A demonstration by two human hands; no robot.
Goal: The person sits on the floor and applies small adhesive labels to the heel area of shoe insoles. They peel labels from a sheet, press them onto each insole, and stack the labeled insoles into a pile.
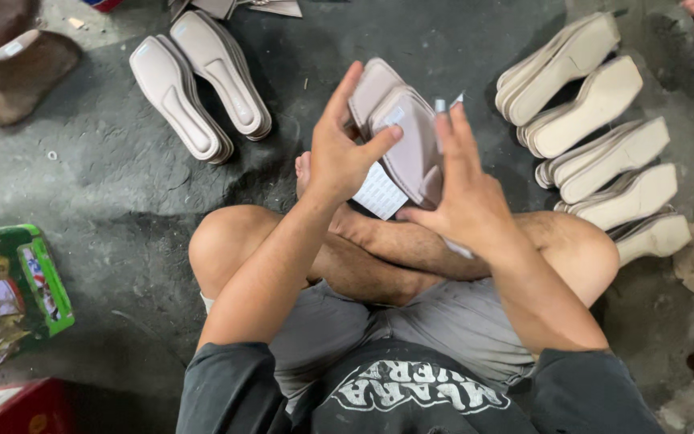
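Seated person, legs crossed on floor: left hand (pixel 339 157) and right hand (pixel 463 197) both grip taupe sandal pair (pixel 407 133), fingers partly spread; wedge soles (pixel 604 137) stacked right.

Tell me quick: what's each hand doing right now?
Left hand: thumb and fingers closed on the taupe sandals.
Right hand: supporting the same sandals from the right side, fingers extended.
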